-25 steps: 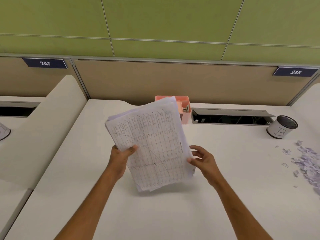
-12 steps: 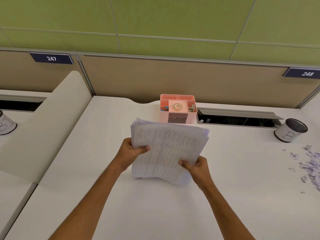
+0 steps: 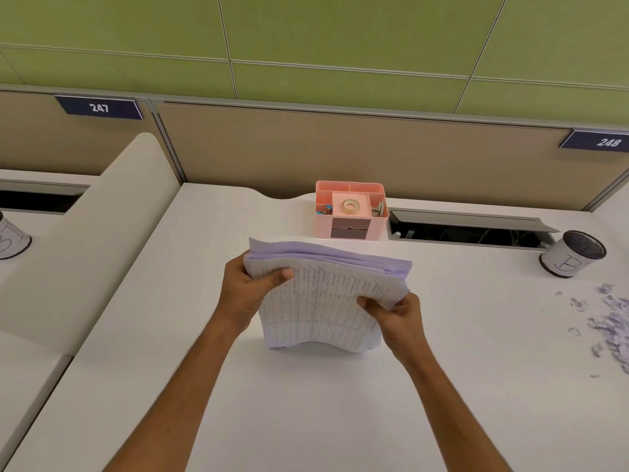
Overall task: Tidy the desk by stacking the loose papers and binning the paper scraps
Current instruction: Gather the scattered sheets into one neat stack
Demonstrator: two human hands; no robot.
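Note:
A stack of printed papers (image 3: 320, 301) stands on its lower edge on the white desk (image 3: 306, 403), bowed and leaning towards me. My left hand (image 3: 245, 287) grips its upper left side, thumb on the front sheet. My right hand (image 3: 394, 318) grips the right edge lower down, fingers curled round it. A pile of purple-white paper scraps (image 3: 609, 321) lies at the desk's right edge. A small round bin (image 3: 573, 253), marked with a letter B, stands behind the scraps.
A pink desk organiser (image 3: 350, 212) holding a tape roll sits behind the papers by the partition. An open cable tray (image 3: 469, 229) runs to its right. A curved divider (image 3: 85, 233) bounds the desk on the left; another bin (image 3: 12, 238) stands beyond it.
The papers swung from tilted in the air to upright with their lower edge on the desk. My right hand closed on the right edge; both hands squared the stack.

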